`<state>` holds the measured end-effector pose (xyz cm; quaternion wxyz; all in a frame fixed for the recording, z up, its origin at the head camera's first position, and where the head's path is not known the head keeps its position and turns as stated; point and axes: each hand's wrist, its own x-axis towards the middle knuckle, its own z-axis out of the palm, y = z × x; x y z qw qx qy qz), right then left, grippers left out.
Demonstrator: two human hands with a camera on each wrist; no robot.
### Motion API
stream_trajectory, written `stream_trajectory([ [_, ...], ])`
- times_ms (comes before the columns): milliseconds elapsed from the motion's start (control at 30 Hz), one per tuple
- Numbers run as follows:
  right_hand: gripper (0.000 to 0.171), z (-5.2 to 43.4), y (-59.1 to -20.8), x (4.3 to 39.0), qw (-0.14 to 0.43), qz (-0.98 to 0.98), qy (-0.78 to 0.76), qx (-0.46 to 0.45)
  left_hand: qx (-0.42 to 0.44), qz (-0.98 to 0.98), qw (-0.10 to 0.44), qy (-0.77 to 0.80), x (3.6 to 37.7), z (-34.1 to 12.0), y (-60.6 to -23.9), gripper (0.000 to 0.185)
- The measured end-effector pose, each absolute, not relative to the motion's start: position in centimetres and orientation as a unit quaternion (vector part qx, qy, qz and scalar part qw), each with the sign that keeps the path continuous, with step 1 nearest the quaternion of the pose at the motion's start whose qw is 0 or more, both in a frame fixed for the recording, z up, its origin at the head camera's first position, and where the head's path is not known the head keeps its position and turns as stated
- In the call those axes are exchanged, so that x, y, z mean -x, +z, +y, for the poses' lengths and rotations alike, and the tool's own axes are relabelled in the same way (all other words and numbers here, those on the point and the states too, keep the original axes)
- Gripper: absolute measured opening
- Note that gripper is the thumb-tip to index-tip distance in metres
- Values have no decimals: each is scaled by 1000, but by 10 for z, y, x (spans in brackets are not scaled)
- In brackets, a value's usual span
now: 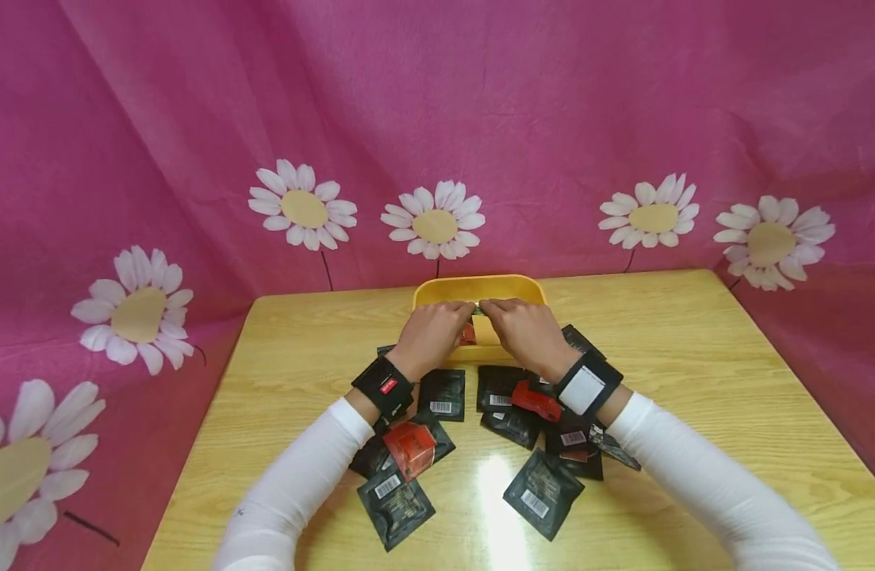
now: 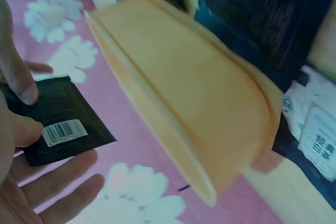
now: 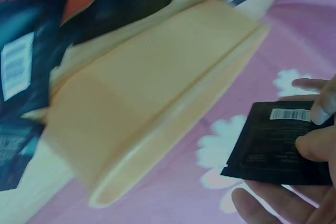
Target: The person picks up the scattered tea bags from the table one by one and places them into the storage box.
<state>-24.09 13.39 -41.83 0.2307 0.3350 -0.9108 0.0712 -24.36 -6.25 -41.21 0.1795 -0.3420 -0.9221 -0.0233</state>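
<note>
Tray at the far middle of my table, packets strewn nearer me.

I see the tray (image 1: 480,287) set against the table's (image 1: 694,349) far edge, backdrop cloth (image 1: 480,119) behind it. My left hand (image 1: 431,333) and right hand (image 1: 527,333) meet over it — each holding one side of a sachet (image 2: 58,121). Loose packets (image 1: 544,492) lie between my forearms, nearer than the tray.
</note>
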Motion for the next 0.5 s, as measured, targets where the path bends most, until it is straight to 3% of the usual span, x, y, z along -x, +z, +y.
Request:
stream_trajectory([
  [200, 14, 141, -438, 274, 210, -930, 49, -297, 325, -937, 128, -8, 283, -45, -431, 31],
  [500, 24, 148, -462, 295, 118, -961, 28, -250, 306, -950, 39, 46, 304, -24, -449, 29],
])
